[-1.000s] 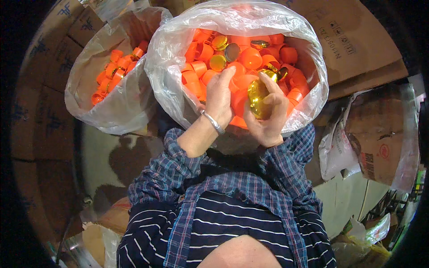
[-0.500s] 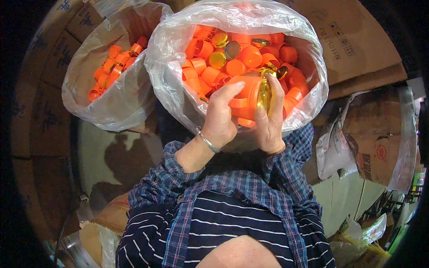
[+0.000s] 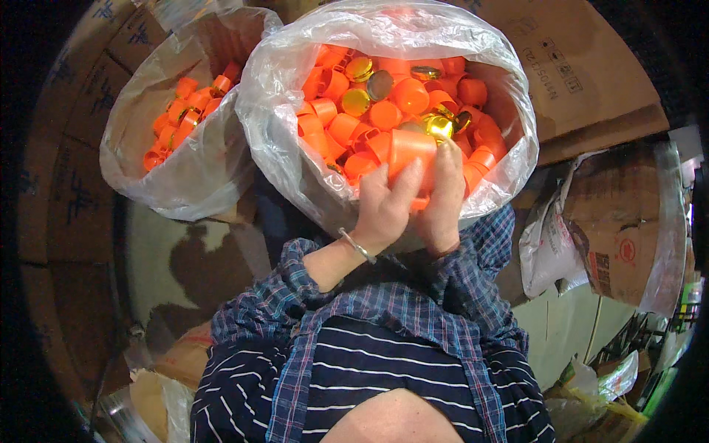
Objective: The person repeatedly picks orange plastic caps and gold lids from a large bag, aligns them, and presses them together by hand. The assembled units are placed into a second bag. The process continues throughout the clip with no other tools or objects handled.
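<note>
Both hands (image 3: 382, 210) grip 1 orange cup (image 3: 408, 150) over large bag (image 3: 275, 96); loose cups (image 3: 385, 115) remain inside; banded cups (image 3: 186, 125) left of it appear done.

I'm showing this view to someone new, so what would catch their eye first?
Most likely the bright orange caps mixed with shiny gold discs inside the big translucent bag at top center. Next, the left hand, silver bangle at its wrist, and the right hand, together holding one orange cap at that bag's near side. A smaller bag of orange caps stands upper left.
</note>
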